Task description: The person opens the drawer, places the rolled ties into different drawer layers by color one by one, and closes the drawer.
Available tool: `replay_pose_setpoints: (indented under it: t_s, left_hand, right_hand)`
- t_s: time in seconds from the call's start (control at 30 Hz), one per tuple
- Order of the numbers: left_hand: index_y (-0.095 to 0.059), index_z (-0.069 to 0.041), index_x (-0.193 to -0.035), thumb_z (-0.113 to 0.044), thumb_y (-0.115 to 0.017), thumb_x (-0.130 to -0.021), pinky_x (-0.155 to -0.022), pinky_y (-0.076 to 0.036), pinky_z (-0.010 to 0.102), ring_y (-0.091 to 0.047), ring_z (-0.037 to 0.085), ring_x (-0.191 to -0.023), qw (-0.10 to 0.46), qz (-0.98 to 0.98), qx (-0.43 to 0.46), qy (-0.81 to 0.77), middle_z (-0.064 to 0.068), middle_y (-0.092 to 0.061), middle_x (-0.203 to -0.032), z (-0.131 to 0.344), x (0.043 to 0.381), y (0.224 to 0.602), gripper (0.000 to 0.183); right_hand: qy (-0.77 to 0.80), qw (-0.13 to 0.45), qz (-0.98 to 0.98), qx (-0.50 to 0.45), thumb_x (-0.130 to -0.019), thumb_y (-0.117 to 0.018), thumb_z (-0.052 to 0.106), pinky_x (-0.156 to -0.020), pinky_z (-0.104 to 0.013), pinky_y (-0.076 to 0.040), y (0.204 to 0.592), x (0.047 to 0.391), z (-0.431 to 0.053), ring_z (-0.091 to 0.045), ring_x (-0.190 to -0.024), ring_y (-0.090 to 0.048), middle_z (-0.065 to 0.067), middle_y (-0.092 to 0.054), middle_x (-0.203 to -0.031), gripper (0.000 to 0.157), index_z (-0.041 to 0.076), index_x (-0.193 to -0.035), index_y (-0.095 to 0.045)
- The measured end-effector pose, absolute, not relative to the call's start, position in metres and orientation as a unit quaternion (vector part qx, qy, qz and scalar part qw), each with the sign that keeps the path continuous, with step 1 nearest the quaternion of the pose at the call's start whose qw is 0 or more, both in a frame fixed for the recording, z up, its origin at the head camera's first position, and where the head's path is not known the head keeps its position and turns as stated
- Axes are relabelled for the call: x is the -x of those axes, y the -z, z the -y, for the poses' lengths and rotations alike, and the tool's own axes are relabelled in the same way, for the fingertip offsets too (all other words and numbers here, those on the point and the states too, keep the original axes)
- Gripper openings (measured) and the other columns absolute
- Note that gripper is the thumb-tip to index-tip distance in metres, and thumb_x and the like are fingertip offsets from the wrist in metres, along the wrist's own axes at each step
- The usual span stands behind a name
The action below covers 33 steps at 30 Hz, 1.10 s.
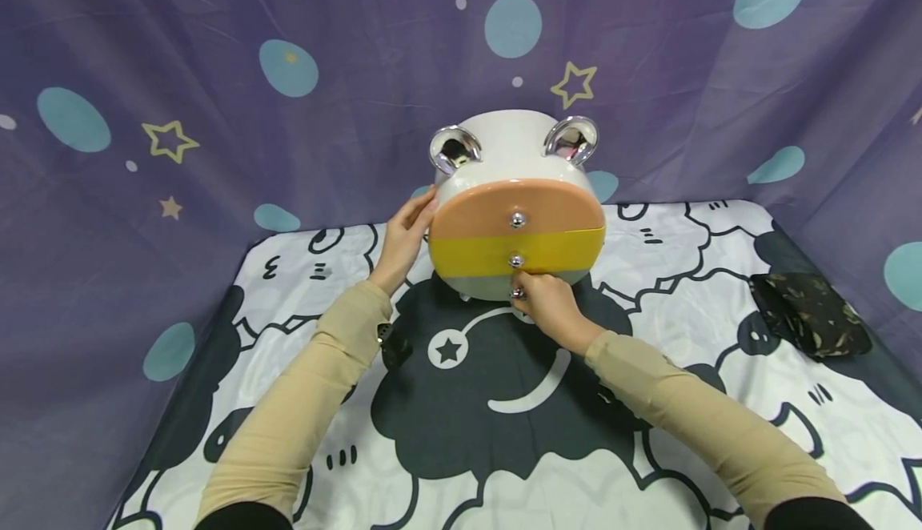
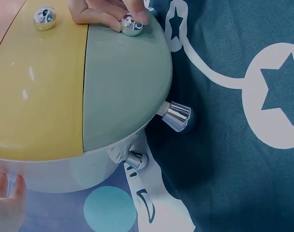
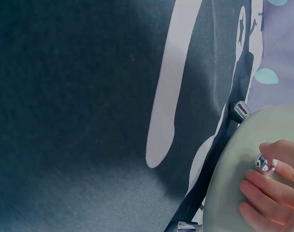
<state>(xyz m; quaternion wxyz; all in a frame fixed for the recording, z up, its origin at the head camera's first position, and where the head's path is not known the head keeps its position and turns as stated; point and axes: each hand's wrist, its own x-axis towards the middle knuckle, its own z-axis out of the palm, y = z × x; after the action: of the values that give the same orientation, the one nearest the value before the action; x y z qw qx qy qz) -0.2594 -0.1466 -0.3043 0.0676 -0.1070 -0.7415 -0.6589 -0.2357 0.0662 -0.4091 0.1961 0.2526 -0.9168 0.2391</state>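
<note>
A rounded white chest [image 1: 475,210] with three drawer fronts, orange, yellow and grey-green, stands at the centre of the frame, glossy, with silver ears on top. The right hand [image 1: 551,306] pinches the lowest silver knob [image 2: 131,28]; the left hand [image 1: 406,238], fingers extended, rests against the chest's left side. The step in hand seems to be working the bottom drawer, which looks closed; moving it would call for a straight pull while the chest is steadied. Beneath lies a cartoon-print sheet [image 1: 446,402]; a dark patterned pouch [image 1: 810,314] sits at right.
</note>
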Motion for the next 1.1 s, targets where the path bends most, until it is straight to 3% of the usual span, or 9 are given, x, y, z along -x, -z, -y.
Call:
replay_pose_setpoints:
  t_s: [0.5,1.1]
  left_hand:
    - [-0.044,0.000,-0.129,-0.015,-0.046,-0.093,-0.103,-0.031,0.023,-0.033,0.017,-0.127,0.071,0.740,0.105,0.661,0.009,-0.036,-0.138,0.145,0.259,0.304,0.039]
    - [-0.043,-0.003,-0.130,-0.018,-0.046,-0.093,-0.104,-0.029,0.023,-0.031,0.016,-0.128,0.064,0.748,0.100,0.653,0.007,-0.035,-0.139,0.146,0.259,0.304,0.041]
  right_hand:
    - [-0.230,0.221,0.917,-0.240,-0.071,-0.072,0.009,-0.045,-0.033,-0.046,0.407,0.233,-0.063,-0.016,-0.054,-0.053,-0.001,-0.057,-0.064,0.015,0.009,-0.075,-0.057]
    - [-0.218,0.209,0.923,-0.238,-0.071,-0.070,0.011,-0.041,-0.034,-0.044,0.404,0.225,-0.063,-0.018,-0.051,-0.053,0.001,-0.057,-0.060,0.014,0.012,-0.072,-0.056]
